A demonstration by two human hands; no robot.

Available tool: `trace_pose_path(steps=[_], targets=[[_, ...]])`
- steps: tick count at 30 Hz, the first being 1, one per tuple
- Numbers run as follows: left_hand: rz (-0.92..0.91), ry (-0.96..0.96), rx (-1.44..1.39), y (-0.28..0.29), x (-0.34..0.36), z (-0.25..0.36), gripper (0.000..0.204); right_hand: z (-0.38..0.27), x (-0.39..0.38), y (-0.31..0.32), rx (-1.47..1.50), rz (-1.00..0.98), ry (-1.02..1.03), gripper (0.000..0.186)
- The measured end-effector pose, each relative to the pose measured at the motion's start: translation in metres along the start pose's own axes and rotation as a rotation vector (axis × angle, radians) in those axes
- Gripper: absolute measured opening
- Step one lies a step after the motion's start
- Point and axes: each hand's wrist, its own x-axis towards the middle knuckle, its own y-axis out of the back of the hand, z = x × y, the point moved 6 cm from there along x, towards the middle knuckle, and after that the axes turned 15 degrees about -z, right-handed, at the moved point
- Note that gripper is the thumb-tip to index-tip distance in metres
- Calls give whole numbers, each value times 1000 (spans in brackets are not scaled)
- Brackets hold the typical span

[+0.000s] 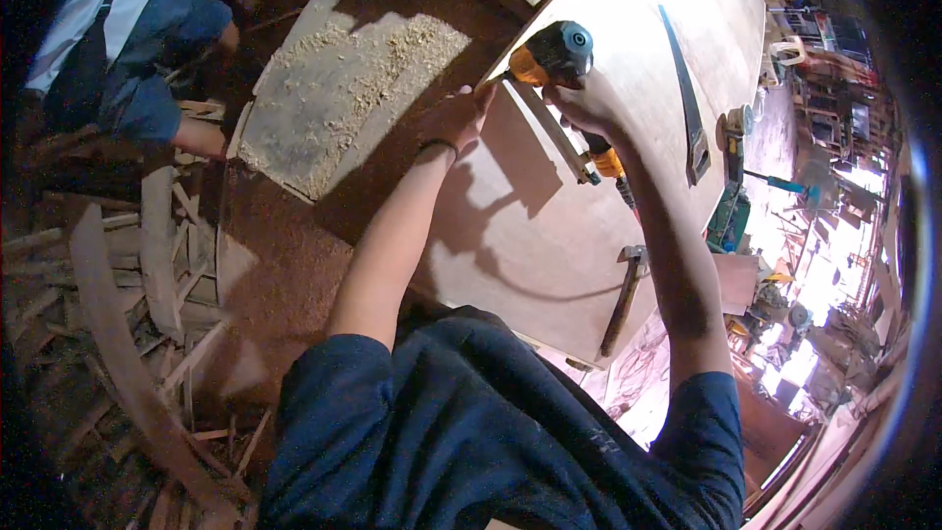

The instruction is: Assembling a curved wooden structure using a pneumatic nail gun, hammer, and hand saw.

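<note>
Tools: long, tapering dark-bladed handsaw (686,98); wooden-handled hammer (621,309) with grey metal head
Waste: pale wood shavings (400,51) on flat grey board (294,118); curved brown timber strip (111,324) across wooden offcuts (158,245)
Upper left: person (152,61) in white top, dark blue shorts

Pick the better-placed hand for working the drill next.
Right, probably: the right hand grips the orange-and-black drill by its handle. The left hand is near the drill's tip, away from the handle.

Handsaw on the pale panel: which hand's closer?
Right. The right hand grips the drill, to the left of the handsaw. The left hand is farther left, near the edge of the panel.
</note>
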Motion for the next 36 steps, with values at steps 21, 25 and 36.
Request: trace_pose_path(steps=[21,25,36], targets=[[42,-297,405,-1,-26,106,57,19,-25,19,152,44,-76,27],[-68,-114,451,1,-22,68,54,-13,-23,12,120,29,-37,23],[-87,16,388,-14,-8,39,74,-3,-22,11,44,5,-31,21]])
